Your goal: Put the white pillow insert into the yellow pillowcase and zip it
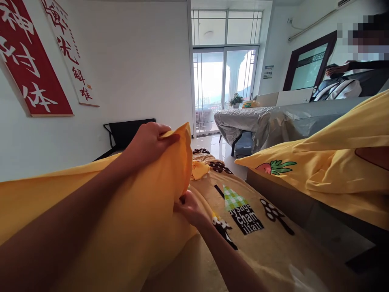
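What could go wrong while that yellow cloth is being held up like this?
The left hand pinches only the top corner of the yellow cloth, so it might slip free. The right hand grips low by the patterned blanket and could snag it too. The raised cloth also blocks part of the view.

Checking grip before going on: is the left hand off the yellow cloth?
No, the left hand pinches the top corner of the yellow cloth.

The pillowcase [146, 211] lies on the blanket [258, 243] (a covered table [273, 121] stands behind, by the window [225, 73]).
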`<state>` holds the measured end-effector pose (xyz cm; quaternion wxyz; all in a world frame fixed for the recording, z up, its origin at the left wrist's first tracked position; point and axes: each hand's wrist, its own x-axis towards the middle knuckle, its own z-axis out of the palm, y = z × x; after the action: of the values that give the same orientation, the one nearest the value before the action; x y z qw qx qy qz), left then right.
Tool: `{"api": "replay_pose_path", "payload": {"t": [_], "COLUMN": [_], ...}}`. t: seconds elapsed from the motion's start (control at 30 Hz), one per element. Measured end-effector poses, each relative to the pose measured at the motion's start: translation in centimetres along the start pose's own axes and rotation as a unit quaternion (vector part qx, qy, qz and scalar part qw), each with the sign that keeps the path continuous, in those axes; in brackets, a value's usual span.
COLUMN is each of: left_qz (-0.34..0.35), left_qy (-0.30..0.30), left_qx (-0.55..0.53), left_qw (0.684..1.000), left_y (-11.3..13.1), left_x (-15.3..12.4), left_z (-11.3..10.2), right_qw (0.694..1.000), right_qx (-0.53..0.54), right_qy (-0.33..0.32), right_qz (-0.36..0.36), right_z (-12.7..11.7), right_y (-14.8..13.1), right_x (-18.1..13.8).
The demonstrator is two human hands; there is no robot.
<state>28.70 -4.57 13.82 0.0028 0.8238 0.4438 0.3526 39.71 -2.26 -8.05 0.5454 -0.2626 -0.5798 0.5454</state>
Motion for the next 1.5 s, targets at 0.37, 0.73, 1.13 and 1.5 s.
{"api": "replay_pose_path", "payload": {"t": [0.37, 0.73, 1.13, 1.5], "left_qz": [-0.128, -0.157, -0.055, -0.09], "left_qy": [0.014, -0.069, -0.16, -0.225], "left_qx": [-0.139, -0.167, -0.229, -0.222], "left_qw": [0.982, 0.971, 0.958, 0.944], "left_y": [-2.5, -2.8, -0.6, -3.6], "left_x": [0.3, -0.1, -0.1, -1.1], "left_z": [-0.6, -1.0, -1.0, -1.2], "right_qw": [0.994, 0.995, 0.99, 0.993], "right_qx": [-0.067, 0.092, 0.077, 0.021], "right_qy": [0.083, 0.038, 0.096, 0.114], "right_qz": [-0.026, -0.014, -0.071, -0.034], "right_z": [-0.9, -0.7, 1.0, -0.3], "right_y": [-3.2, -2.7, -6.6, -6.1], "right_x": [-1.3, -1.4, -1.8, -2.8]}}
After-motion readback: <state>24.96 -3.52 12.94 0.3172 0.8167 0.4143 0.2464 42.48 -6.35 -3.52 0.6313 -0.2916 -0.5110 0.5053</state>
